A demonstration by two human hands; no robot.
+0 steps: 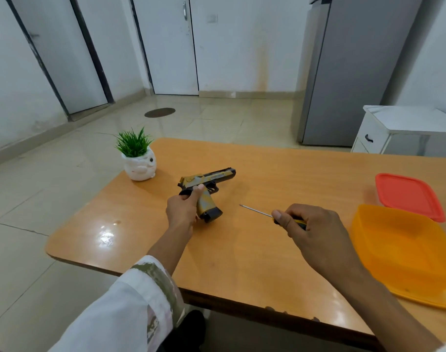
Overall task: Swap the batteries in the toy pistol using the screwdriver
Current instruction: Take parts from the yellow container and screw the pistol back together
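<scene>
Left hand grips the tan-and-black camo toy pistol by its handle, above the orange wooden tabletop. Right hand grips the yellow-and-black-handled screwdriver, tip toward the pistol, not touching.

We see table top glossy wood-look, glare near left; toy pistol matt plastic; screwdriver shaft bare metal; right tub smooth translucent plastic; far-left pot glazed; sleeve cloth.
</scene>
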